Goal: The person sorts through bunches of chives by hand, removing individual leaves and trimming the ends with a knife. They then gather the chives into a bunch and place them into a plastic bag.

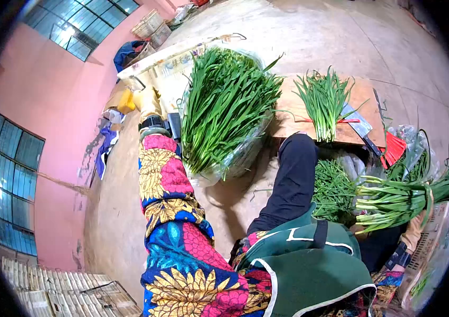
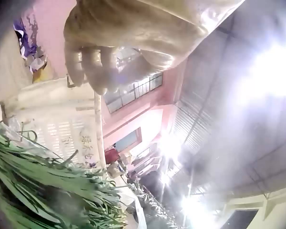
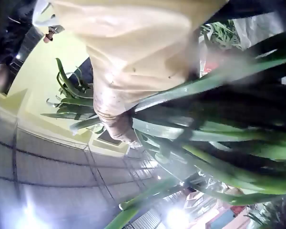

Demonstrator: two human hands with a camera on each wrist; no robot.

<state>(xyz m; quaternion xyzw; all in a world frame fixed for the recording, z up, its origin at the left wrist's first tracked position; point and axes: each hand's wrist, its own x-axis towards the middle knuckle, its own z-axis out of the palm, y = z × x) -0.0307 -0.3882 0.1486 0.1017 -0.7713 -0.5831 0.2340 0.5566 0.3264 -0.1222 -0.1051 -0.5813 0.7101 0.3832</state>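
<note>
My left hand [image 1: 149,101], in a tan glove, reaches forward beside a white crate [image 1: 169,87]. In the left wrist view its fingers [image 2: 91,71] bend loosely, and the fingertips overlap the crate's corner; nothing shows between fingers and thumb. A large heap of garlic chives [image 1: 229,105], partly wrapped in clear plastic, lies just right of this hand. Low on the right, my gloved right hand [image 1: 418,224] grips a bunch of garlic chives [image 1: 388,203], its pale stem ends pointing left. Leaves hide part of that hand's fingers in the right wrist view.
A wooden board [image 1: 361,95] ahead bears another chive bunch [image 1: 323,103] over a red tie, and a large knife [image 1: 359,126]. Red strips [image 1: 393,149] hang at its right corner. Loose chives [image 1: 335,190] lie below, near my knee. A plastic basket [image 1: 430,248] stands far right.
</note>
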